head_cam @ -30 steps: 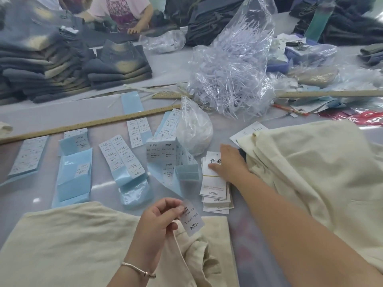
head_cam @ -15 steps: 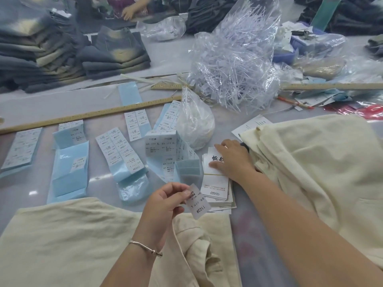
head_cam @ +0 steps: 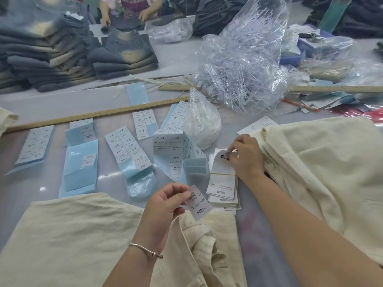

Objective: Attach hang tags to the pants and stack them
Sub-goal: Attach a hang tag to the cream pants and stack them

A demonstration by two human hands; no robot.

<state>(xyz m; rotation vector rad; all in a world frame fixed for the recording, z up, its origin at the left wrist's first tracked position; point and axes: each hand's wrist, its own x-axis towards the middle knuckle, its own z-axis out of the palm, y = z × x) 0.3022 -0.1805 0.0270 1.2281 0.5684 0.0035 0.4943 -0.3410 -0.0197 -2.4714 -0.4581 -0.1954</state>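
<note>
right hand (head_cam: 247, 157) now lifting top hang tag (head_cam: 222, 164), grip pinching | left hand (head_cam: 165, 200) grip pinching sticker (head_cam: 199, 203)

The left hand (head_cam: 165, 201) is raised, thumb and fingers pinched together, a bangle on its wrist. The right arm reaches forward past it, the right hand (head_cam: 246, 156) palm down, fingertips curled and pinching.

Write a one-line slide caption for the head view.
Left hand pinches a size sticker over cream pants; right hand lifts the top hang tag.
</note>
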